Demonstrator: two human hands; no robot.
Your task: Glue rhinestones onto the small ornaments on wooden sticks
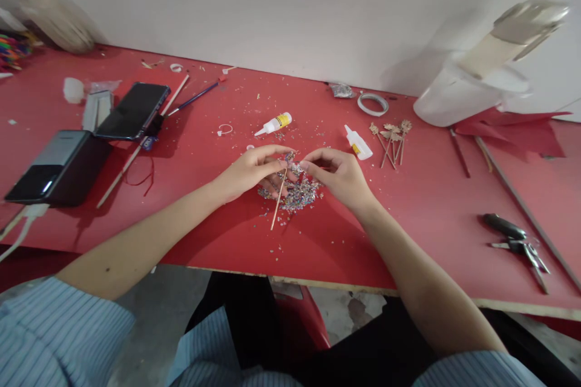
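My left hand [258, 170] is closed on a thin wooden stick [279, 201] whose lower end slants down toward the table's front edge. Glittery pieces cover the stick's top, near my left fingertips. From the other side, my right hand [333, 172] has its thumb and forefinger pinched close to that glittery top; whatever is between them is too small to make out. A heap of shiny silver sequins [297, 196] lies on the red table just beneath both hands. Behind the hands rest two small white glue bottles, one yellow-labelled glue bottle [278, 123] and another glue bottle [358, 144].
Several sticks with flower-shaped tops [394, 139] lie at right, near a tape roll [373, 104]. A white bucket [454, 94] stands behind keys [521, 248]. On the left are a phone [134, 112], a black power bank [59, 166] and a paintbrush [195, 98].
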